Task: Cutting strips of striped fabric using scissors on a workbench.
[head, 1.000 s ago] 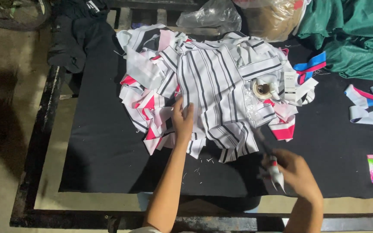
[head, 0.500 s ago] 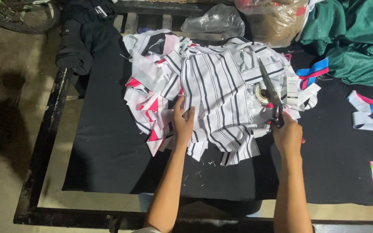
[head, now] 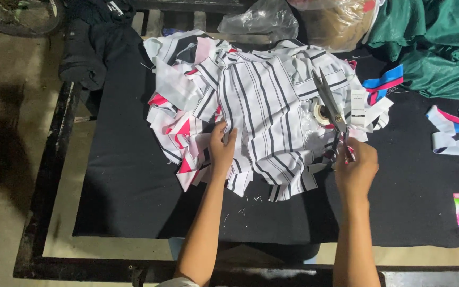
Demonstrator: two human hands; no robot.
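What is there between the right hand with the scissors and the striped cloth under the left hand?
Nothing visible separates them. The right hand holds the scissors with blades lying over the right edge of the striped cloth. The left hand presses the same cloth. A tape roll sits beside the blades.

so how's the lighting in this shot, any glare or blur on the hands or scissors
Head view: light falls from above on the striped cloth, which reads bright but not blown out; the floor at left is dim with soft shadows. Slight glare on the plastic bag. Left hand, right hand and scissors are fairly sharp, with little motion blur.
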